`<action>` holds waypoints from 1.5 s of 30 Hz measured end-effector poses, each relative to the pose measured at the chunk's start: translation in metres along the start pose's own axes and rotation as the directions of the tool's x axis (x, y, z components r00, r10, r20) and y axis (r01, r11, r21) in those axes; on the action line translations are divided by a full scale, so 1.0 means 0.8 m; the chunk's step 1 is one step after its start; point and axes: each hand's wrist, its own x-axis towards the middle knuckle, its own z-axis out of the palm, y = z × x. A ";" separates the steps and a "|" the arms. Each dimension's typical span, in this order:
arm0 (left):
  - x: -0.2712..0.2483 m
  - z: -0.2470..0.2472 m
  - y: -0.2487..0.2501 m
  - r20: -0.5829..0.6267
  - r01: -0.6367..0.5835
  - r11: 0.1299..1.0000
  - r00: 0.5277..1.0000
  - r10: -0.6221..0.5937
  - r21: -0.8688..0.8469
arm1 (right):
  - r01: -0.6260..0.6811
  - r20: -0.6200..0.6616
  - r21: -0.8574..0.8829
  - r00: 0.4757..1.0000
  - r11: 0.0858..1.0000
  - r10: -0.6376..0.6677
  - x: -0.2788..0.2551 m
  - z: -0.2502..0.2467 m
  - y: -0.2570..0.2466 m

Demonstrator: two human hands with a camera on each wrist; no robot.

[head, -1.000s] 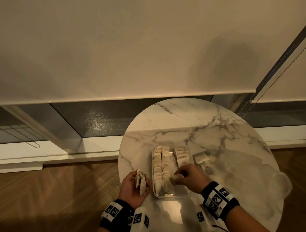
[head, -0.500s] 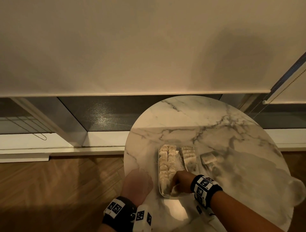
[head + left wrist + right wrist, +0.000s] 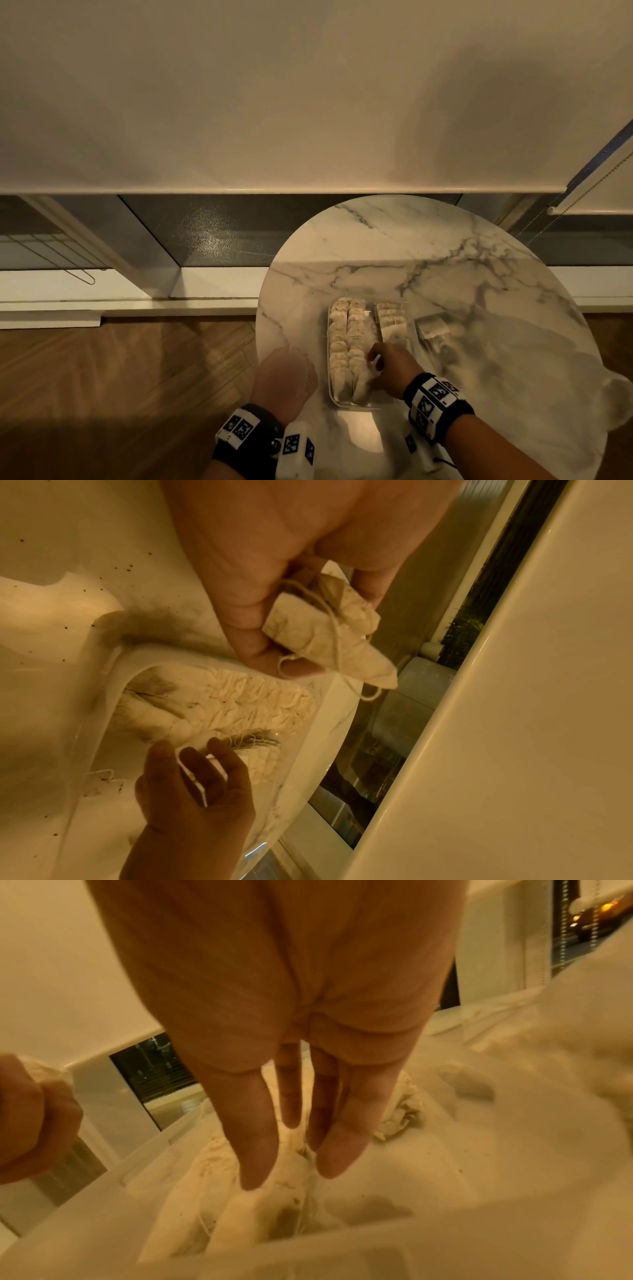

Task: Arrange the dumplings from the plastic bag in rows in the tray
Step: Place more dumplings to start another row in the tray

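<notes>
Marble table (image 3: 445, 260); plastic bag (image 3: 432, 327) right of tray (image 3: 409, 317).

Both forearms bare; each wrist carries a black band (image 3: 440, 406) bearing white square tags printed with black-and-white fiducial markers (image 3: 239, 426).

Round marble table (image 3: 445, 274), wooden floor (image 3: 120, 377), lowered cream blind (image 3: 239, 102)
</notes>
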 end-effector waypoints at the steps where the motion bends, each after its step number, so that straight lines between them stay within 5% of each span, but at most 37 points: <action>1: 0.001 0.000 0.000 0.002 0.003 1.000 1.000 -0.003 0.006 | -0.036 0.023 -0.007 0.999 0.999 0.036 0.000 0.002 0.003; 25: -0.004 -0.002 -0.001 -0.010 -0.008 0.999 1.000 0.008 0.036 | -0.244 0.162 0.076 0.960 0.967 0.230 -0.003 0.012 -0.022; 34: -0.005 -0.004 -0.003 -0.002 -0.014 0.999 1.000 0.014 0.036 | -0.204 0.139 -0.062 0.968 0.977 0.211 0.001 0.014 -0.032; 45: -0.006 -0.002 -0.005 0.002 -0.012 0.999 1.000 0.012 0.042 | -0.212 0.174 0.001 0.962 0.977 0.208 0.009 0.015 -0.035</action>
